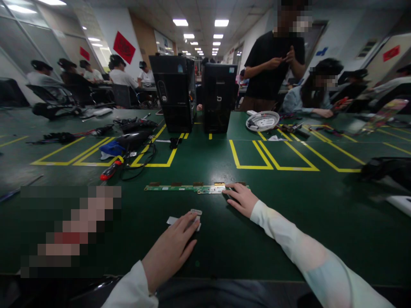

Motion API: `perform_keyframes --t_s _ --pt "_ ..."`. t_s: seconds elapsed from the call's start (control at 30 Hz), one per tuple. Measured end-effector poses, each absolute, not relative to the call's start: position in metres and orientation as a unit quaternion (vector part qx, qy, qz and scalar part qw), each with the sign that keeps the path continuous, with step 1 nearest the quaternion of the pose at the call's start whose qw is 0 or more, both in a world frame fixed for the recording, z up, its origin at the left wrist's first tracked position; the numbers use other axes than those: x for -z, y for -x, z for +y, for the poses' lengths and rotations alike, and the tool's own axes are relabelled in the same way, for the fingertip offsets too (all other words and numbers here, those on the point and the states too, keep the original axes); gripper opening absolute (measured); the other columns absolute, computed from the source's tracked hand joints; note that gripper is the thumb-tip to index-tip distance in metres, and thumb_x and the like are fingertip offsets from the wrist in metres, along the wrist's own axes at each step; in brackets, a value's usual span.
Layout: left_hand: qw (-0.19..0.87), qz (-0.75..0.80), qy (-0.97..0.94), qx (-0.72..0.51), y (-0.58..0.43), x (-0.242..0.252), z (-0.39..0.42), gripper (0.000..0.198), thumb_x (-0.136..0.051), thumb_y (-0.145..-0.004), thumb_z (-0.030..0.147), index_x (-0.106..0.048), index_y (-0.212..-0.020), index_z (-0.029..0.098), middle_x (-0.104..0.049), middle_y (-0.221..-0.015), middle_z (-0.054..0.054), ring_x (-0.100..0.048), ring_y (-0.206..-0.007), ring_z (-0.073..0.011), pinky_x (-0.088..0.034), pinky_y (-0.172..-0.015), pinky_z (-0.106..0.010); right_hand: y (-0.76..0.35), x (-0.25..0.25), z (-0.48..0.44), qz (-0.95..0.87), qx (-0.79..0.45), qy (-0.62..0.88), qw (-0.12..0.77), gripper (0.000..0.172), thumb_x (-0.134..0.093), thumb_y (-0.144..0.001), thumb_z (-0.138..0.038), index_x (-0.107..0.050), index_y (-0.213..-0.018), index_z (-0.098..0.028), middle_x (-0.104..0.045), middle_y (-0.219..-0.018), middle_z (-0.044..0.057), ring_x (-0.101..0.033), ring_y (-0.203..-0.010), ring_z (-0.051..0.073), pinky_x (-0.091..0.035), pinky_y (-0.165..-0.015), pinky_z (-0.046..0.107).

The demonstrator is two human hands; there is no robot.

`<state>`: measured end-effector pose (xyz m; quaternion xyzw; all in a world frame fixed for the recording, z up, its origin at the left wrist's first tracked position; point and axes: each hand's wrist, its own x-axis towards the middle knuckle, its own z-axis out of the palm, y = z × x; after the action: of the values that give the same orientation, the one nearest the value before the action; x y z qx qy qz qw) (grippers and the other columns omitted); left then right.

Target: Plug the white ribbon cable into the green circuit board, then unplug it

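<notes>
A long, narrow green circuit board with gold-brown tabs along its far edge lies crosswise on the green table. My right hand rests at the board's right end, fingers spread, with the fingertips on or beside it. Closer to me, my left hand lies palm down with its fingers stretched out. Under and around those fingertips are small pale pieces: a clear-grey one in front and a white strip to the left. The fingers partly hide them, so their kind cannot be made out.
Two black computer towers stand at the back. To the left lie a red-handled screwdriver, a blue item and black cables. A white basket sits back right. Yellow tape marks the table. A person in black stands beyond it.
</notes>
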<state>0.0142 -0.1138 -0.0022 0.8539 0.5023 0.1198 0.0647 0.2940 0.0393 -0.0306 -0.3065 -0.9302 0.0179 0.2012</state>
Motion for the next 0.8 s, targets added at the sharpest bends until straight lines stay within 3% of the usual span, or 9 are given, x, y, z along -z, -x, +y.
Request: perform_keyframes --t_s 0.43,0.8 --pt "0.076 0.476 -0.872 -0.091 -0.073 -0.014 -0.070 0.045 -0.053 -0.089 0.029 -0.049 -0.130 0.012 -0.046 -0.139 -0.015 -0.043 -0.128 -0.0284 -0.039 -0.103 -0.042 -0.294 0.032 0.040 -0.931 -0.021 0.299 0.210 0.037 -0.039 -0.095 -0.037 -0.057 -0.122 -0.018 -0.053 -0.123 0.014 -0.049 -0.111 0.025 -0.042 -0.095 0.046" --pt "0.055 0.515 -0.849 -0.106 -0.088 -0.002 -0.057 0.045 -0.048 -0.091 0.035 -0.046 -0.132 0.015 -0.045 -0.139 -0.014 -0.040 -0.129 -0.0283 -0.037 -0.104 -0.043 -0.294 0.037 0.042 -0.928 -0.016 0.298 0.223 0.037 -0.042 -0.093 -0.036 -0.057 -0.121 -0.018 -0.053 -0.122 0.014 -0.050 -0.110 0.026 -0.044 -0.092 0.046"
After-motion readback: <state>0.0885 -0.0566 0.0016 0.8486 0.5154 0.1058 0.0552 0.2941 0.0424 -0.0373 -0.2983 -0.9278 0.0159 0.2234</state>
